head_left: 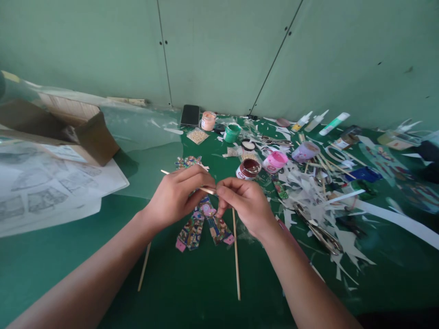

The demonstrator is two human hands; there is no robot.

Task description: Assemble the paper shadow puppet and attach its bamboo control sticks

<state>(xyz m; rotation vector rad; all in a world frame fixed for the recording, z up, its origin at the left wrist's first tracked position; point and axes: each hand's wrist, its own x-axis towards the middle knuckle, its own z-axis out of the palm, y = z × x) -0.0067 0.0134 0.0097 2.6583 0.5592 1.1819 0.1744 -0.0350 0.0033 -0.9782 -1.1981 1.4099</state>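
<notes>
Left hand (pixel 176 196) and right hand (pixel 246 203) on stick (pixel 207 190), box (pixel 96 137) edge well apart

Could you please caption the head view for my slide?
Left hand holding a wooden stick, right hand at its end, above patterned pieces.

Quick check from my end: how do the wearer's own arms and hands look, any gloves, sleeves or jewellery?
The left hand and right hand are ungloved. The left forearm and right forearm are bare to the picture's edge, with no sleeves in view. I see no watch, bracelet, ring or marking; nail detail is too small to tell.
</notes>
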